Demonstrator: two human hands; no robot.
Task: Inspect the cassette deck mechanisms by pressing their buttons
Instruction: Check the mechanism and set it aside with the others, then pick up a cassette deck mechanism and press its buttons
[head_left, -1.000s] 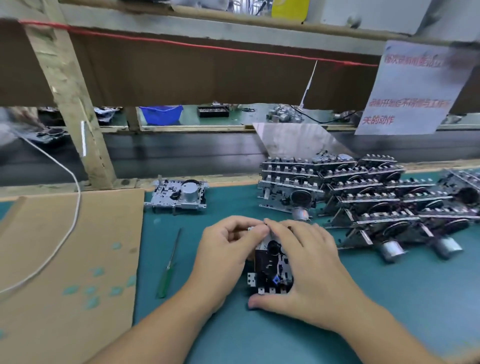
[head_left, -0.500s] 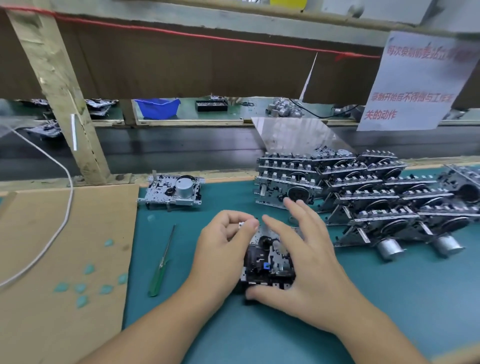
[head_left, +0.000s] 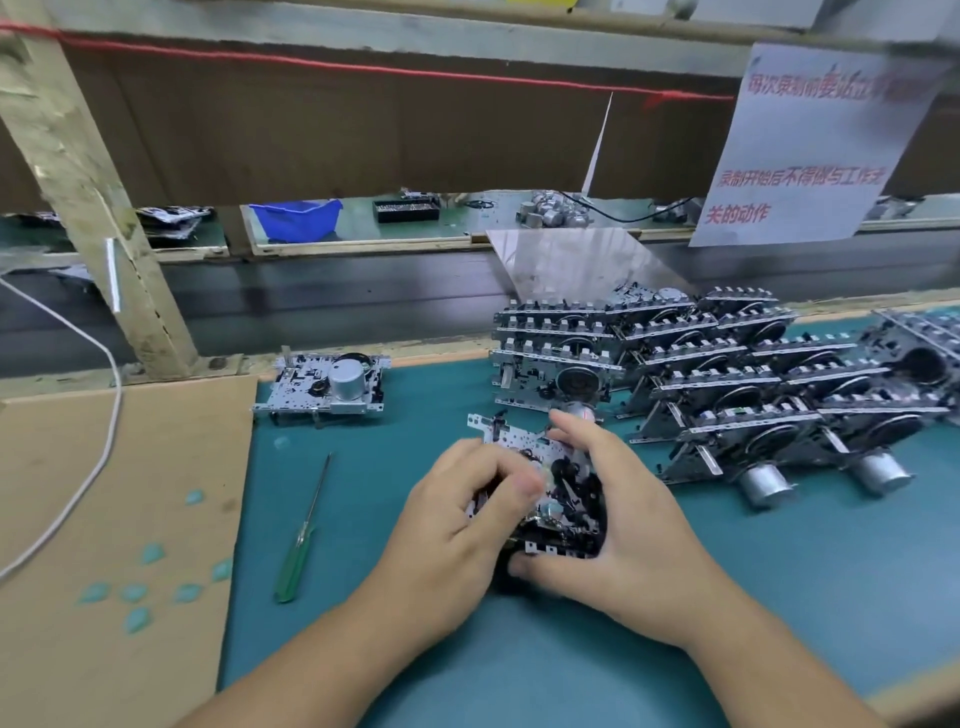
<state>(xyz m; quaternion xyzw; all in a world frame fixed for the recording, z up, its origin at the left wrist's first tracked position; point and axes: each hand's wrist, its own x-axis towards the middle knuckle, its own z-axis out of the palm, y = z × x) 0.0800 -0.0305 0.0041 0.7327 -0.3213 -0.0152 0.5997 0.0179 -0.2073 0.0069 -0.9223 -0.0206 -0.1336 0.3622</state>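
While gripped two-handed: cassette mechanism (head_left: 545, 483).

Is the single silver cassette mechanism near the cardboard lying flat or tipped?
Flat: the single silver cassette mechanism rests level on the green mat, motor upward.

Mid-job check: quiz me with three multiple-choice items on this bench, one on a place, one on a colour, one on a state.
1. The screwdriver lies:
A. left of the hands
B. on the stack
C. in the bin

2. Its handle is:
A. red
B. green
C. yellow

3. The held cassette deck mechanism is:
A. untouched
B. gripped by both hands
C. in one hand

Answers:
1 A: it lies on the teal mat, left of the left hand.
2 B: the handle is translucent green.
3 B: the left hand and right hand both curl round it.
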